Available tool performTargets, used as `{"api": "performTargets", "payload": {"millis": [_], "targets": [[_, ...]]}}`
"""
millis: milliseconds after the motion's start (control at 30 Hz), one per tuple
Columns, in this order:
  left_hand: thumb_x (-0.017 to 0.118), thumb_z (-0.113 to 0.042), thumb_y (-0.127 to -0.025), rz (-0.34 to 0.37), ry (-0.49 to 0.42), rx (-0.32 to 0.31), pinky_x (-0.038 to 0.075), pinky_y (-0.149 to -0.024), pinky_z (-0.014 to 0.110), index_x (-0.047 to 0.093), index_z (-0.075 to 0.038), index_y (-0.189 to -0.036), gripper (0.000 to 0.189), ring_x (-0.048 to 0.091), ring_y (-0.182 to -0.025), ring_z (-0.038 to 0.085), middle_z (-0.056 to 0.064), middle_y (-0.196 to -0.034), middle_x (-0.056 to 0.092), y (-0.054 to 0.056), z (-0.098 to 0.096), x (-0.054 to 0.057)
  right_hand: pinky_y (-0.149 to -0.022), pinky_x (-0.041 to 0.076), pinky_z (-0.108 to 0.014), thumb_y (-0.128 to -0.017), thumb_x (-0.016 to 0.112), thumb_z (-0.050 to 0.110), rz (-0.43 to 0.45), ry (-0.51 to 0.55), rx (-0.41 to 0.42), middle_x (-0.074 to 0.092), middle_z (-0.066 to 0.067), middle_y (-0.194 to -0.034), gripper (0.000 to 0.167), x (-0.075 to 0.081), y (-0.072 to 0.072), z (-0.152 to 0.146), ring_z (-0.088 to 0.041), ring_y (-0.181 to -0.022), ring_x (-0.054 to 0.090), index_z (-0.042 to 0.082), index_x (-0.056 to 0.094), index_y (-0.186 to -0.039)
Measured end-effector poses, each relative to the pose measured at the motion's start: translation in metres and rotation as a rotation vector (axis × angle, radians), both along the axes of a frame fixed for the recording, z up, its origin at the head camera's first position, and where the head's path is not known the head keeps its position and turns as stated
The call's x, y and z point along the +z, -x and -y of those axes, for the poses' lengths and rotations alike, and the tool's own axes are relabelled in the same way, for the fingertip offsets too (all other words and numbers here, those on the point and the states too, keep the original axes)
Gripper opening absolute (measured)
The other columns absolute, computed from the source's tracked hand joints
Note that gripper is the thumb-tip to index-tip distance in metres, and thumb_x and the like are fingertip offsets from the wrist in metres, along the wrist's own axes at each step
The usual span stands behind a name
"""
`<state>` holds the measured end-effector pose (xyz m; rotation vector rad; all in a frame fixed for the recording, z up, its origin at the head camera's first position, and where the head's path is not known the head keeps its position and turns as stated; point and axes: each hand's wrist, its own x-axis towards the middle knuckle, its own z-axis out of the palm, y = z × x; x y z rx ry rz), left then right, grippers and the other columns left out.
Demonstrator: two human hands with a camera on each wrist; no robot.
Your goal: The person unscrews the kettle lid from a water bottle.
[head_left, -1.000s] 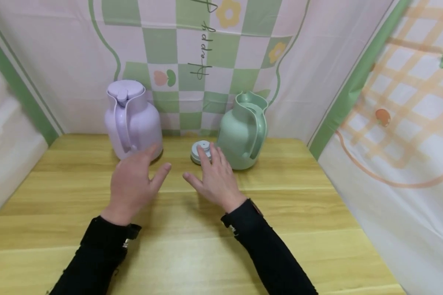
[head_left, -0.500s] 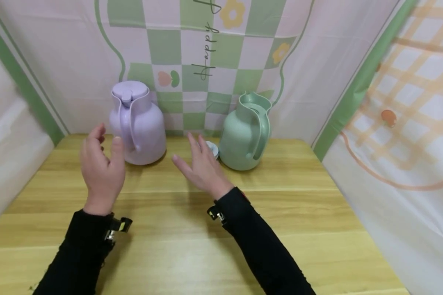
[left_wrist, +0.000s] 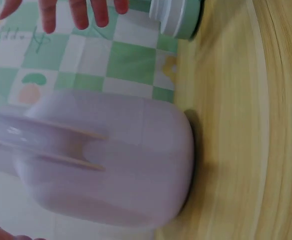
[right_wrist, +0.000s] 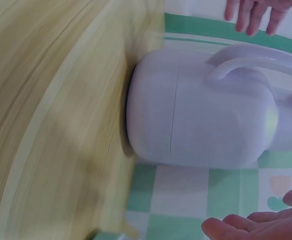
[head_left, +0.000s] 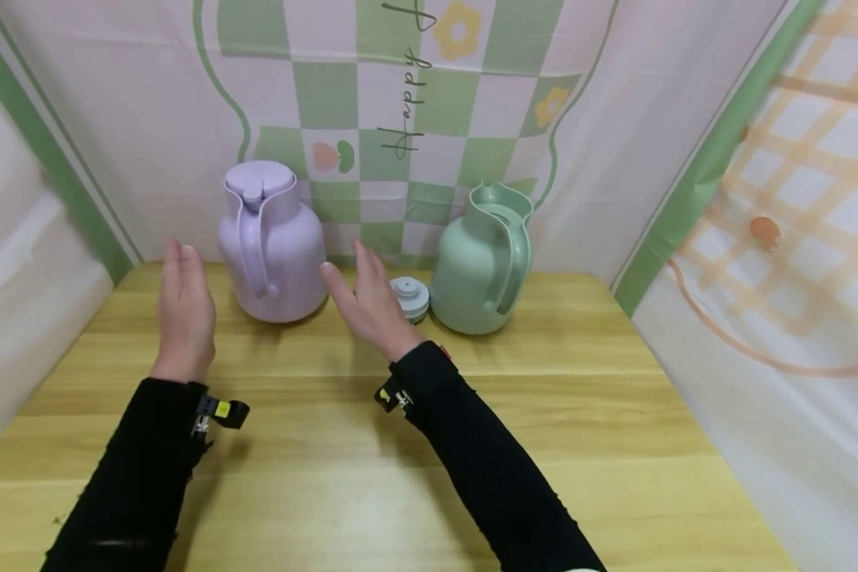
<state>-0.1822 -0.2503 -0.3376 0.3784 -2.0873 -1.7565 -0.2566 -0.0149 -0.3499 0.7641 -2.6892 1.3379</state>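
Observation:
A lilac vacuum jug (head_left: 282, 254) stands upright on the table with its lid on and its handle toward me. My left hand (head_left: 187, 318) is held to the left of it, fingers straight, apart from the jug. On its right side my right hand (head_left: 373, 310) is raised with straight fingers and thumb apart, holding nothing. The right wrist view shows a gap between the lilac jug (right_wrist: 200, 115) and both hands. Just behind my right hand is a pale round stopper (head_left: 411, 295), partly hidden. A green vacuum jug (head_left: 472, 270) stands to the right of the stopper.
The wooden table (head_left: 329, 477) reaches from me to a cloth backdrop (head_left: 379, 95) with green checks, close behind the jugs. Side cloths (head_left: 758, 334) hang beyond the table's edges. Small cameras are strapped to both wrists.
My left hand has moved from in front of the lilac jug to its left side. My right hand has shifted left, away from the stopper and toward the lilac jug. The jugs stay put.

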Motion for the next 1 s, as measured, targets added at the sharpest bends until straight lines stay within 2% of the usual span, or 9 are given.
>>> {"api": "performTargets", "payload": {"millis": [133, 400, 533, 667, 867, 1000], "targets": [[0.014, -0.065, -0.107, 0.034, -0.051, -0.011, -0.006, -0.128, 0.032, -0.009, -0.021, -0.168, 0.079, -0.011, -0.159, 0.007, -0.009, -0.174, -0.013, 0.009, 0.006, -0.005, -0.130, 0.016, -0.047, -0.104, 0.030, 0.072, 0.024, 0.074, -0.008, 0.013, -0.013, -0.175, 0.091, -0.001, 0.009, 0.010, -0.027, -0.161, 0.014, 0.012, 0.009, -0.169], [0.008, -0.069, -0.105, 0.076, -0.024, -0.072, -0.011, -0.128, 0.037, -0.014, -0.018, -0.166, 0.083, -0.016, -0.158, 0.012, -0.006, -0.172, -0.019, 0.026, 0.015, -0.009, -0.129, 0.018, -0.050, -0.103, 0.032, 0.074, 0.114, 0.131, -0.058, 0.014, -0.012, -0.175, 0.093, -0.005, 0.023, 0.031, -0.030, -0.161, 0.017, 0.014, 0.007, -0.169], [0.007, -0.070, -0.103, 0.087, -0.073, -0.104, -0.014, -0.127, 0.037, -0.018, -0.021, -0.165, 0.083, -0.021, -0.157, 0.010, -0.010, -0.170, -0.023, 0.032, 0.019, -0.010, -0.129, 0.018, -0.049, -0.104, 0.034, 0.071, 0.134, 0.168, -0.064, 0.014, -0.014, -0.174, 0.092, -0.009, 0.028, 0.038, -0.031, -0.160, 0.018, 0.010, 0.008, -0.169], [0.008, -0.072, -0.102, 0.093, -0.143, -0.125, -0.016, -0.126, 0.037, -0.020, -0.026, -0.164, 0.082, -0.025, -0.155, 0.009, -0.014, -0.168, -0.027, 0.038, 0.020, -0.013, -0.129, 0.017, -0.050, -0.103, 0.033, 0.073, 0.176, 0.181, -0.077, 0.013, -0.011, -0.175, 0.093, -0.011, 0.033, 0.043, -0.030, -0.161, 0.018, 0.012, 0.007, -0.169], [0.010, -0.081, -0.097, 0.140, -0.198, -0.150, -0.016, -0.125, 0.052, -0.022, -0.034, -0.163, 0.087, -0.030, -0.153, 0.014, -0.016, -0.166, -0.031, 0.044, 0.021, -0.017, -0.129, 0.019, -0.047, -0.103, 0.032, 0.073, 0.212, 0.177, -0.117, 0.017, -0.011, -0.174, 0.092, -0.012, 0.039, 0.053, -0.028, -0.160, 0.021, 0.012, 0.009, -0.169], [0.010, -0.082, -0.096, 0.152, -0.191, -0.162, -0.015, -0.125, 0.054, -0.020, -0.033, -0.163, 0.089, -0.029, -0.154, 0.016, -0.014, -0.167, -0.030, 0.047, 0.019, -0.019, -0.129, 0.020, -0.047, -0.104, 0.034, 0.070, 0.218, 0.197, -0.123, 0.020, -0.012, -0.174, 0.090, -0.011, 0.040, 0.058, -0.029, -0.159, 0.023, 0.011, 0.012, -0.169]]}}
